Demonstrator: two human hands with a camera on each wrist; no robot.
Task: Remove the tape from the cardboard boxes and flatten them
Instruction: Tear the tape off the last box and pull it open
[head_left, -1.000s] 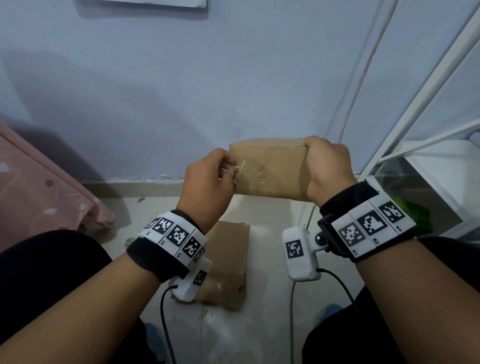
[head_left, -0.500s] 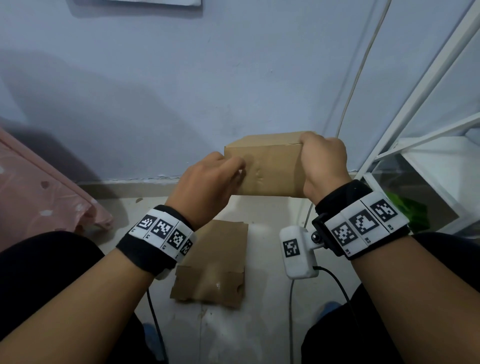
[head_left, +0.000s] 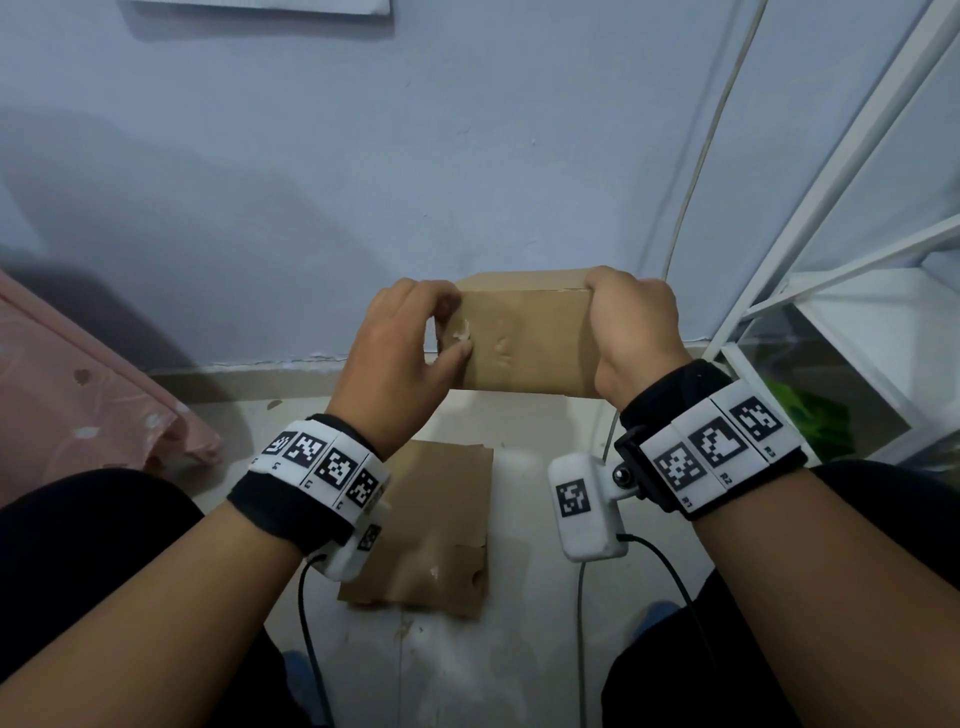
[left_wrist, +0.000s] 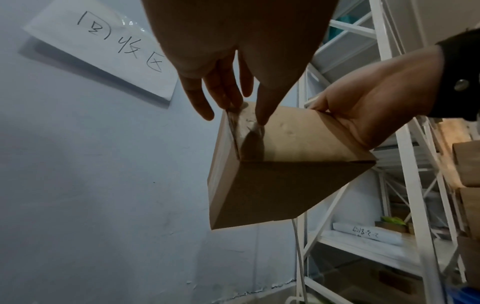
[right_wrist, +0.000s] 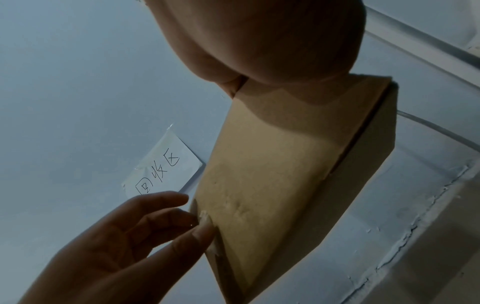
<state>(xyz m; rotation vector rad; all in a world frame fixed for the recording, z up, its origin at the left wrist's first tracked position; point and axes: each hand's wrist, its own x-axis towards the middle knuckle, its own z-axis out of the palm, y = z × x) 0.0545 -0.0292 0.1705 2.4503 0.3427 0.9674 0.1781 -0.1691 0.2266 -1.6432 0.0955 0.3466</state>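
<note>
A small brown cardboard box (head_left: 524, 338) is held up in front of the wall. My right hand (head_left: 631, 332) grips its right end, palm over the side (left_wrist: 363, 115). At the left end, my left hand (head_left: 457, 330) has its thumb on the near face and its fingers on the end face. Between them it pinches a whitish, loosened bit of clear tape (head_left: 464, 329) at the edge. The left wrist view shows the thumb on the shiny tape (left_wrist: 244, 129). In the right wrist view the same pinch (right_wrist: 200, 220) sits at the tape (right_wrist: 203, 215).
A flattened piece of cardboard (head_left: 431, 530) lies on the floor below the hands. A white metal rack (head_left: 831, 291) stands at the right, with a white cable (head_left: 696, 171) beside it. Pink cloth (head_left: 78, 395) is at the left. A paper note (left_wrist: 98, 47) is taped to the wall.
The box has risen slightly. My left hand slid over the left end, then opened its thumb and fingers around the tape bit. The right hand keeps its grip.
</note>
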